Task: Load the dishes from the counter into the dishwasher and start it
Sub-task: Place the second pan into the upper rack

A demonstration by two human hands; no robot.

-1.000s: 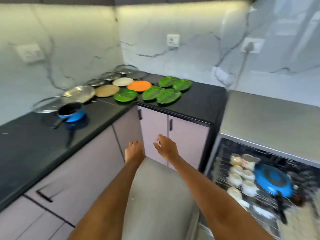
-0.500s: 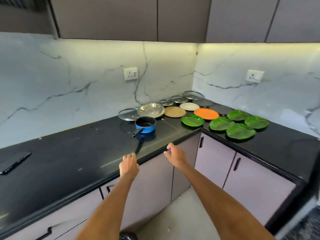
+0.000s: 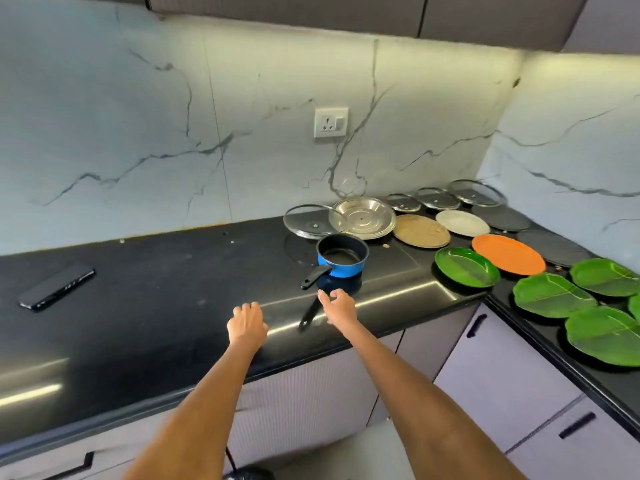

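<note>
Both hands hover over the black counter (image 3: 145,299), holding nothing. The left hand (image 3: 246,326) has loosely curled fingers; the right hand (image 3: 338,308) has fingers spread, just short of the blue pan (image 3: 342,257). Plates (image 3: 465,266) and lids (image 3: 437,198) fill the corner.

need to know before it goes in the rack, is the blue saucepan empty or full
Empty: the blue saucepan sits upright on the counter, and its dark inside bottom shows bare.

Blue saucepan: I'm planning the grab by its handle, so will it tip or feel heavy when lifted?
The blue saucepan looks small and empty, so probably light. Its long black handle sticks out to one side, so lifted by the end the pan may dip. It is rigid, and the glossy counter may let it slide if nudged.
</note>
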